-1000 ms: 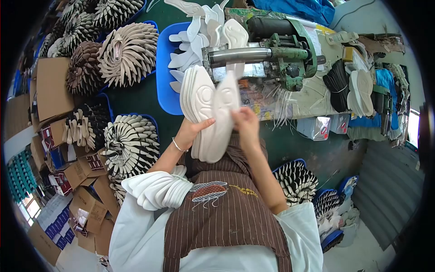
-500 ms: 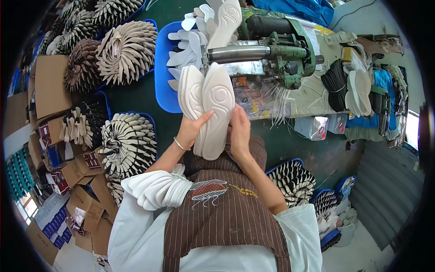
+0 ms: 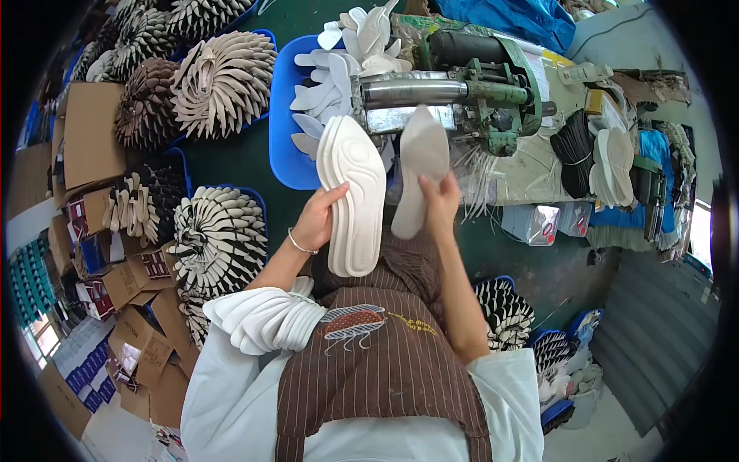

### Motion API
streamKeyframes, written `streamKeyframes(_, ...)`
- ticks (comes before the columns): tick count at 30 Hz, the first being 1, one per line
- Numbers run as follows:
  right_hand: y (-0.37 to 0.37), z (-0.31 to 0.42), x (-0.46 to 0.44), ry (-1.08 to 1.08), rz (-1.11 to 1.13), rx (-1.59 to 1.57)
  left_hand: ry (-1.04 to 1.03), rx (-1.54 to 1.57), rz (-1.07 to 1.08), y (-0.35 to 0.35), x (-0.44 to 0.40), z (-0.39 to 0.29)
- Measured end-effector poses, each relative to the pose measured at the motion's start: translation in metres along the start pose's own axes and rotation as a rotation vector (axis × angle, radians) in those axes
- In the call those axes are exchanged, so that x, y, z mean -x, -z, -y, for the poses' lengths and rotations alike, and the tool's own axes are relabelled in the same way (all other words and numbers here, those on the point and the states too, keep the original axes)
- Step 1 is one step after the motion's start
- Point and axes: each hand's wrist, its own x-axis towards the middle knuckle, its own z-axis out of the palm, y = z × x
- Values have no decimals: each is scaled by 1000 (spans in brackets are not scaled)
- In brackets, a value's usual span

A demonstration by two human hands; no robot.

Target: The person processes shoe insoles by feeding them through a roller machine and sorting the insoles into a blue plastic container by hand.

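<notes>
My left hand (image 3: 314,222) grips a stack of white insoles (image 3: 356,196) by its left edge, toes pointing up, with moulded curves on the top one. To the right, my right hand (image 3: 440,202) holds a single greyish insole (image 3: 423,158), slightly blurred, in front of the machine's rollers (image 3: 413,93). The stack and the single insole are apart. A fanned bundle of white insoles (image 3: 265,319) rests on my left forearm near the elbow. Behind the stack stands a blue basin (image 3: 282,146) with loose white insoles (image 3: 339,81) in it.
The green machine (image 3: 504,92) sits on the bench at the upper right, beside black cords (image 3: 573,154) and more insoles (image 3: 613,165). Basins of fanned insoles (image 3: 218,242) and cardboard boxes (image 3: 92,138) stand on the left. More fanned insoles (image 3: 502,314) lie at the lower right.
The single insole in my right hand has come away from the stack to the right. Another insole, earlier upright over the basin behind the rollers, now lies lower among the loose ones.
</notes>
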Motion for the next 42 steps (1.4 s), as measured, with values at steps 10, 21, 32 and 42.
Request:
streamKeyframes(10,-11,11,-6,-90,67,45,-133,-42,-48,-3,4,-1)
streamKeyframes(21,-16,25,3,-284,83,61,-114,-65,17,-4,-6,-6)
streamKeyframes(32,-77,33,47,-265,174,-92,-297,-361,-198,-18,-15,0)
streamKeyframes(42,-64,40,1,-286,172,-95,-49,-166,-120,-5,-19,-4)
